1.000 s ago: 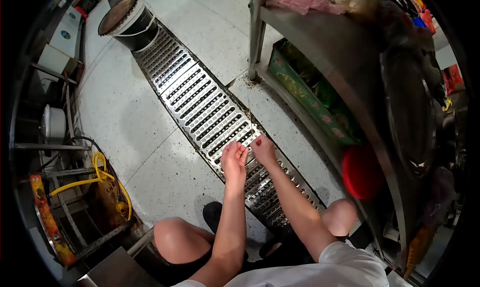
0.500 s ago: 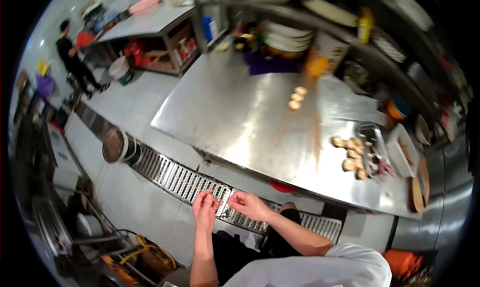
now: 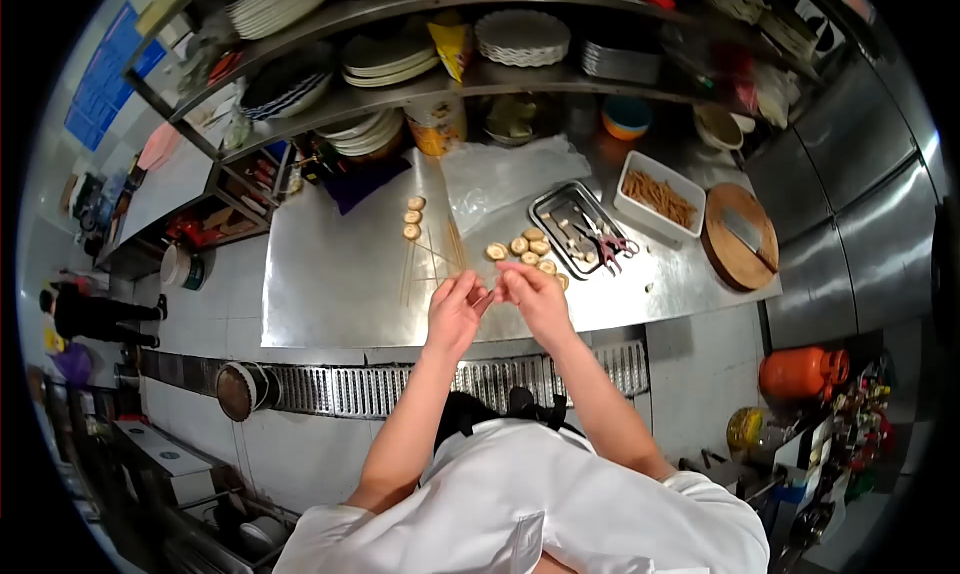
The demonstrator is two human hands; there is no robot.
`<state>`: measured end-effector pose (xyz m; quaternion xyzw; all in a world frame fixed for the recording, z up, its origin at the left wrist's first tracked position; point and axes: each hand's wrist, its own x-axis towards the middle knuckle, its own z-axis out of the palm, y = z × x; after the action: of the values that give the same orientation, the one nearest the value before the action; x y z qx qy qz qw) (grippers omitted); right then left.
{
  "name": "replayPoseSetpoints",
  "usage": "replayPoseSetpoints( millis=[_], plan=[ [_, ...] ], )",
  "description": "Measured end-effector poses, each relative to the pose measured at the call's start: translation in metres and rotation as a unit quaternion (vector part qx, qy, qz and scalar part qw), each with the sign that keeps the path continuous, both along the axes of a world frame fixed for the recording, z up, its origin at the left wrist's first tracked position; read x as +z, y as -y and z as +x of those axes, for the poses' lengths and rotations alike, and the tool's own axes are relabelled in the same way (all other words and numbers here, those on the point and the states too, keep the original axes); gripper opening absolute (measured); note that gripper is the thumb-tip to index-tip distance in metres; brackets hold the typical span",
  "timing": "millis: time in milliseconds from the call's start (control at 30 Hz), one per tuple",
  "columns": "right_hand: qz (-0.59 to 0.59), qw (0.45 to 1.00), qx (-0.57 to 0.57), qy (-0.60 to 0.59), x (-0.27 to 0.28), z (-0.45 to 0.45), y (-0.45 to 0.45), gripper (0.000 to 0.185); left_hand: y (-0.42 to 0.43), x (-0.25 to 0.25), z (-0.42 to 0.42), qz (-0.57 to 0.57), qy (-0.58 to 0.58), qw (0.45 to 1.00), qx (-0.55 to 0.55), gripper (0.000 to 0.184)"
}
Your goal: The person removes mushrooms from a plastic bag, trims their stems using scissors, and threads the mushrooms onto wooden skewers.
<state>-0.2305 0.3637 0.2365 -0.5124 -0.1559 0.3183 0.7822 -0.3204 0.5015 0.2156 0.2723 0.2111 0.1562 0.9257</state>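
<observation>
My left hand (image 3: 456, 314) and my right hand (image 3: 537, 297) are close together above the steel table's front edge. Both have curled fingers and thumbs drawn in; whatever they hold, if anything, is too small to make out. Just beyond my right hand lie several mushroom caps (image 3: 519, 245). Thin wooden skewers (image 3: 407, 274) lie beyond my left hand, with three mushroom caps (image 3: 412, 217) lined up at their far end. To the right, a metal tray (image 3: 548, 210) contains small pale pieces, and scissors with reddish handles (image 3: 614, 248) rest over its edge.
On the steel table (image 3: 320, 274) are a plastic bag (image 3: 500, 179), a white tub (image 3: 687, 224) of brown strips and a round board (image 3: 725, 249) with a cleaver (image 3: 742, 230). Shelves of plates (image 3: 385, 59) stand behind. A person (image 3: 95, 314) is far left; an orange gas cylinder (image 3: 800, 372) stands right.
My view has swung right and squared up to the table. Both hands, earlier over the floor grate, are now at the table's front edge near the mushroom caps, and closer together.
</observation>
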Motion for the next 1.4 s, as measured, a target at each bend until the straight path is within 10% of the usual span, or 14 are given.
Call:
replayPoseSetpoints(
  millis=[433,567,667,933,1000,1100,1400],
  plan=[
    [-0.046,0.941,-0.308,-0.132,-0.085,0.097,0.053,0.024,-0.092,-0.121,0.056,-0.024,-0.16,0.985,-0.059,0.014],
    [-0.054,0.934,-0.332,-0.117,-0.097,0.124,0.05,0.024,-0.092,-0.175,0.098,0.248,-0.307,0.909,-0.136,0.02],
    [-0.074,0.948,-0.295,-0.09,-0.078,0.132,0.035,0.026,-0.079,-0.166,0.126,0.698,-0.247,0.659,-0.135,0.025],
    [-0.034,0.962,-0.115,-0.245,-0.036,0.153,0.0,0.031,-0.068,-0.175,0.159,0.719,-0.333,0.563,-0.234,0.037],
    [-0.012,0.97,-0.06,-0.237,-0.042,0.143,0.005,0.031,-0.071,-0.168,0.159,0.417,-0.388,0.791,-0.223,0.024],
    [-0.116,0.974,0.034,-0.194,-0.034,0.117,0.016,0.033,-0.081,-0.138,0.16,0.188,-0.312,0.917,-0.161,0.021],
    [-0.19,0.974,0.109,0.051,0.015,0.137,0.019,0.029,-0.087,0.0,0.192,0.104,-0.123,0.987,0.003,0.025]
  ],
)
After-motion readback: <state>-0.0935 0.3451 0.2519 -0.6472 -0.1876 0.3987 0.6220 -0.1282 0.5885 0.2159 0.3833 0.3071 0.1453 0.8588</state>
